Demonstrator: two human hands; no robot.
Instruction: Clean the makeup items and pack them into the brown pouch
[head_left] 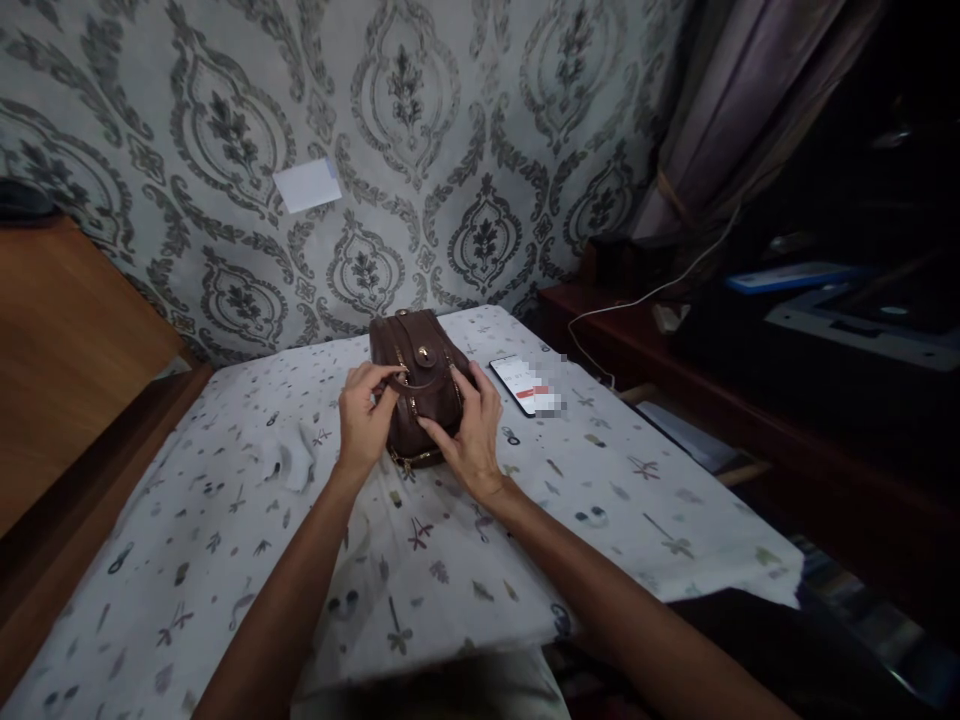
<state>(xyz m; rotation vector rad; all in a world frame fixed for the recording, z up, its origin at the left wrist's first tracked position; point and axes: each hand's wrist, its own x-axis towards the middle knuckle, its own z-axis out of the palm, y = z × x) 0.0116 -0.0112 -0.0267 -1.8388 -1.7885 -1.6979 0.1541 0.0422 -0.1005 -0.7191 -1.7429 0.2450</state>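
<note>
A brown leather-like handbag (409, 345) with gold zippers and a round gold clasp rests on the cloth-covered table. My left hand (365, 415) is closed in a pinch at the bag's left zipper, beside the curved handle (427, 386); the exact part between its fingertips is too small to make out. On the near right part of the bag, my right hand (474, 430) grips the body, thumb on top and fingers along the right side. A gold chain or zipper edge (412, 460) shows at the bag's near end.
Right of the bag lies a phone (517, 385) with its screen lit. A crumpled white item (289, 460) is on the patterned tablecloth (247, 560) at left. Wooden furniture (82, 350) borders the left; a dark red desk (637, 330) with a white cable (660, 290) stands at right.
</note>
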